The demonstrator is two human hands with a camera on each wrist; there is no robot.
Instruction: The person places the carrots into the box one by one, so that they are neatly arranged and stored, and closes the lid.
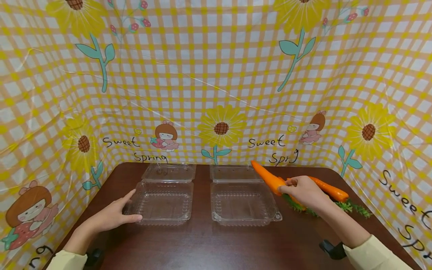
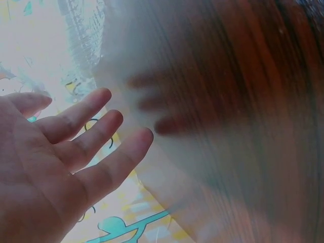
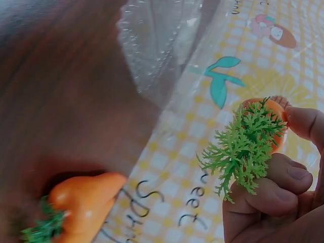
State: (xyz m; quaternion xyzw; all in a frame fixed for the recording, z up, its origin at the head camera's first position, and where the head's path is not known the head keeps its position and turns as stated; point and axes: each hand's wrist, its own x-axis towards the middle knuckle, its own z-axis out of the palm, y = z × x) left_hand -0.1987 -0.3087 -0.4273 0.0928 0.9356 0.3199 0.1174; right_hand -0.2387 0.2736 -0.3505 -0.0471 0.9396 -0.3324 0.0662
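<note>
Left grip (image 1: 114,214), fingers apart, is at the left edge of the left-hand clear rectangular plastic container (image 1: 164,220); right grip (image 1: 304,191), well right of that container, clamps a tapered orange carrot (image 1: 268,178).

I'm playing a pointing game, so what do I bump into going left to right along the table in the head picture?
Left hand → left clear box → right clear box → held carrot → right hand → carrot on the table.
</note>
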